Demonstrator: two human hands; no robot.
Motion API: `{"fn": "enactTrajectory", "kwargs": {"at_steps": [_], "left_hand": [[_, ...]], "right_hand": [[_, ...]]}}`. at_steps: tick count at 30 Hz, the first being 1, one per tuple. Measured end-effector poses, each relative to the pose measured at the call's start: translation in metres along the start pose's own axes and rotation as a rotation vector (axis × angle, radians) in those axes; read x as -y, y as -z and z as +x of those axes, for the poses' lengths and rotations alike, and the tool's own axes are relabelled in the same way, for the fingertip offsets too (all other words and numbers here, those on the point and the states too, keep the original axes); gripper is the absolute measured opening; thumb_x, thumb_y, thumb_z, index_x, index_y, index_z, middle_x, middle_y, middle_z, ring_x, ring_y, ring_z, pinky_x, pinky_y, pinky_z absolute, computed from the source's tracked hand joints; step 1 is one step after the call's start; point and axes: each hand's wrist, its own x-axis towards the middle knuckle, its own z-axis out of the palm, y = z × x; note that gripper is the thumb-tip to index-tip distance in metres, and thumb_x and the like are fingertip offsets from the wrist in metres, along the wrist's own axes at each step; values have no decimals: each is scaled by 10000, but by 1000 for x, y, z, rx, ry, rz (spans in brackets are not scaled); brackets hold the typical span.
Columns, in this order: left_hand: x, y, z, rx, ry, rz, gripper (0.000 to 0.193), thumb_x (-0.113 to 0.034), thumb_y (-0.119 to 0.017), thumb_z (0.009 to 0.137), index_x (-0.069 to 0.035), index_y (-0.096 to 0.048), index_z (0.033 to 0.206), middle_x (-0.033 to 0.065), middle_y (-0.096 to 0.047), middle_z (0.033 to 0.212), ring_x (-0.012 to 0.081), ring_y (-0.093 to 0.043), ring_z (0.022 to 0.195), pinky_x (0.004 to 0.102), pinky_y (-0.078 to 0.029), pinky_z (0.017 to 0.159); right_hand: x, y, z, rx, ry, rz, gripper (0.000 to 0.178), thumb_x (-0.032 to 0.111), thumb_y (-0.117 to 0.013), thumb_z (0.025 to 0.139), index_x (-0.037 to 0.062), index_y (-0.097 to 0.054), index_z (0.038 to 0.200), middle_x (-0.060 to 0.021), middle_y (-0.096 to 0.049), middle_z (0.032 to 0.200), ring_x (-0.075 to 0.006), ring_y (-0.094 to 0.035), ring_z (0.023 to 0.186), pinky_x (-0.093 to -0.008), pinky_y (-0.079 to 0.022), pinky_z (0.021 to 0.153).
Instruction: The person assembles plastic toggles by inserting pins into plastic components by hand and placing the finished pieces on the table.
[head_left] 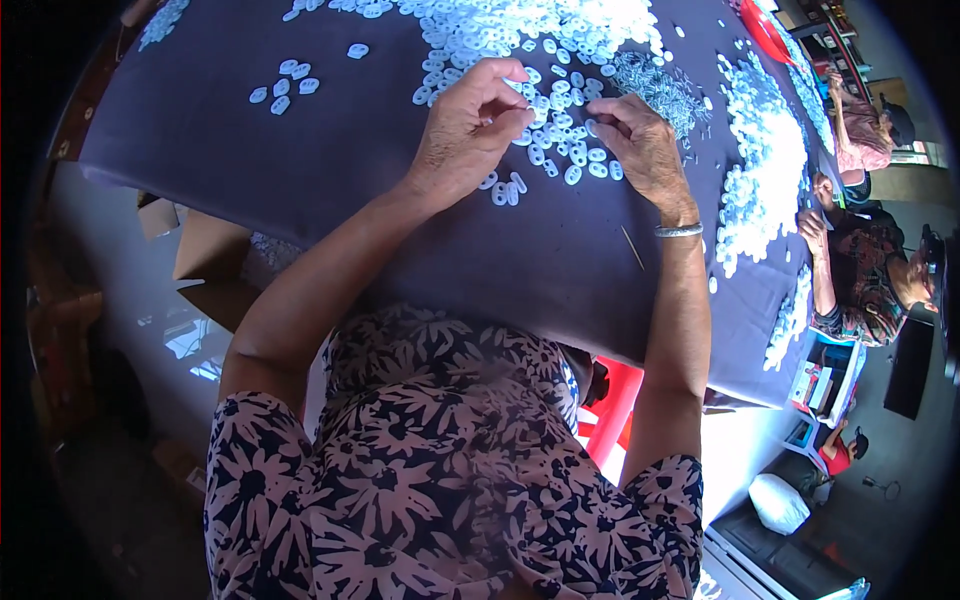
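Note:
My left hand (474,128) is raised over the dark tablecloth, its thumb and forefinger curled toward each other. Something small and pale shows at their tips, too small to name. To its right, my right hand (642,146) has bent fingers drawn together low over the cloth. A white oval piece (591,128) shows at its thumb tip; whether it is gripped I cannot tell. Between and below the hands lie loose white oval pieces with two holes (573,175). Just beyond the right hand spreads a pile of small, thin, greyish clear parts (668,95).
A large heap of white pieces (480,30) covers the far side, another (760,160) the right. Several loose ovals (281,87) lie at left. A thin stick (633,247) lies near my right wrist. Co-workers (868,260) sit along the right. A cardboard box (210,245) stands below left.

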Motion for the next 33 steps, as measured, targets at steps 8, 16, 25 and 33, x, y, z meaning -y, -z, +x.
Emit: {"fn": "enactTrajectory", "kwargs": {"at_steps": [8,16,25,33], "left_hand": [[2,-1,0,3,-15,-10,336,-18,-634,832,-38,-499,1139,41,-624,831,52,-550,699,205,-467,645],[1,-1,0,-7,2,-13,327,-15,-637,826,-44,-504,1123,25,-613,805,49,-531,675,202,-456,628],[1,-1,0,14,-30,-32,320,-18,-632,831,-46,-505,1123,16,-598,768,45,-527,660,200,-444,608],[2,-2,-3,60,-5,-62,321,-19,-620,834,-36,-496,1129,5,-582,736,52,-527,657,210,-442,602]], "right_hand": [[5,-4,-5,30,47,-34,191,3,-671,766,55,-652,948,-35,-581,753,-121,-571,655,-250,-469,611],[12,-9,-6,-94,89,-123,202,-43,-636,768,51,-648,946,-18,-578,731,-108,-561,628,-265,-462,585],[34,-9,2,-87,-194,801,73,-4,-639,817,22,-623,884,-24,-644,785,-49,-551,656,-184,-442,590],[51,-17,18,-101,-204,836,43,1,-593,838,31,-623,829,-29,-642,808,-83,-584,677,-202,-458,602]]}}
